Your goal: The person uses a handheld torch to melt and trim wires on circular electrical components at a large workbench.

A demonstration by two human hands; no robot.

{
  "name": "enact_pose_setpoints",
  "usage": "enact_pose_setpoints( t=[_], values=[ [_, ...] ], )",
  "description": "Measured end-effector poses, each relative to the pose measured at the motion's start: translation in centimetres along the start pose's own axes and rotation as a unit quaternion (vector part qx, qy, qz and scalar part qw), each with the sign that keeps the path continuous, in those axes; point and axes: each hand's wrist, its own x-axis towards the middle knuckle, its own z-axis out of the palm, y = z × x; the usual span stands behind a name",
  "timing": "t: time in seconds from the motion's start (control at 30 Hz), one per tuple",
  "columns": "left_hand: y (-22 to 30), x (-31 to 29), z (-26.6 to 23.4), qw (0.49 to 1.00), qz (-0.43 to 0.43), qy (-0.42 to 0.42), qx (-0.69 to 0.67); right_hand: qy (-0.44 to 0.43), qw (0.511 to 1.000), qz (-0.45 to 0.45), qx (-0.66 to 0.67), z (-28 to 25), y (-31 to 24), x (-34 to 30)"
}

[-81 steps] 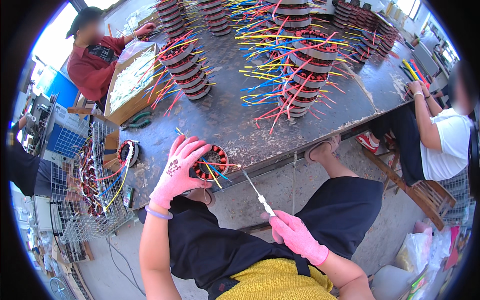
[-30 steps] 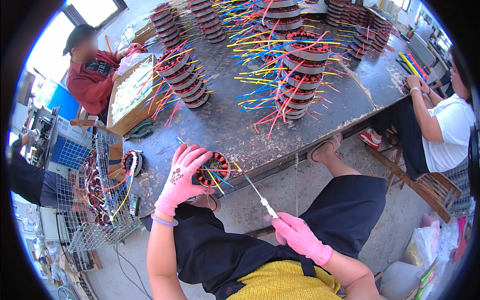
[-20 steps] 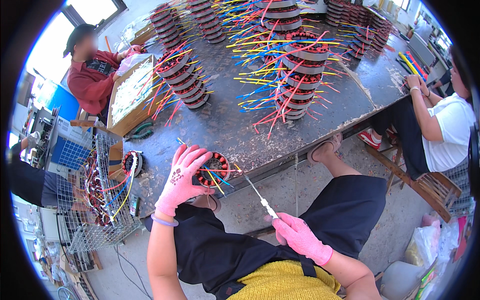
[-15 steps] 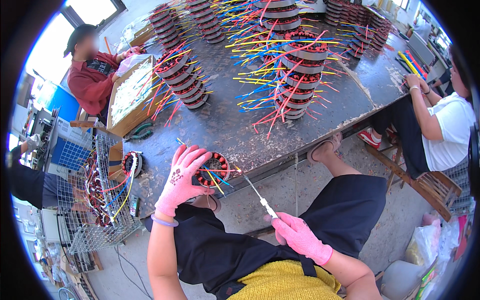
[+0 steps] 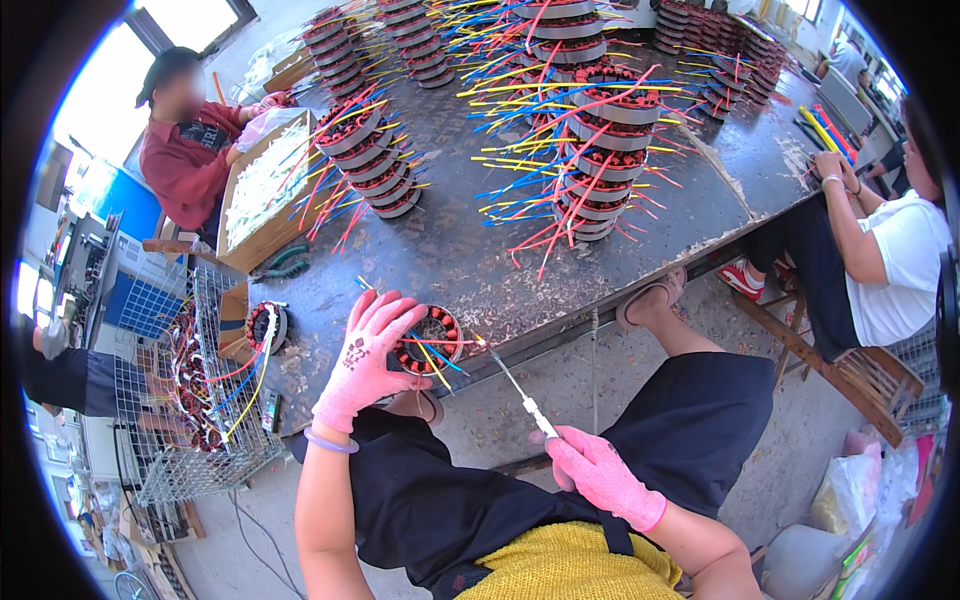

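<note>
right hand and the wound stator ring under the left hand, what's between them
In the head view, only the thin tool held by the right hand spans that gap, its tip reaching the stator ring at the table edge; the left hand rests on the ring.

A single head-worn fisheye view looks steeply down from above the person's lap, facing forward across the dark, worn metal bench (image 5: 480,250). Its near edge sits close; the far edge curves away toward the rim.
</note>
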Motion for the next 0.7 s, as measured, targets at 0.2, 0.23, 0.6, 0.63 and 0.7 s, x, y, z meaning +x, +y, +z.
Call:
enact_pose_setpoints(
  t=[0.2,0.23,0.6,0.63,0.7],
  values=[
    [0.1,0.05,-0.1,1.0,-0.001,-0.003,0.005,-0.009,1.0,-0.015,0.0,-0.2,0.55,0.07],
    [0.11,0.04,-0.16,1.0,0.001,-0.002,0.009,-0.008,1.0,-0.009,-0.001,-0.17,0.36,0.07],
    [-0.01,0.06,-0.16,1.0,0.004,0.002,-0.006,0.009,1.0,0.021,0.014,-0.09,0.01,-0.08],
    [0.08,0.17,-0.16,1.0,0.006,0.004,-0.007,0.008,1.0,0.018,0.017,-0.11,0.08,-0.08],
    [0.21,0.21,-0.27,1.0,0.006,0.006,-0.007,0.005,1.0,0.011,0.024,-0.1,0.39,-0.01]
  ],
)
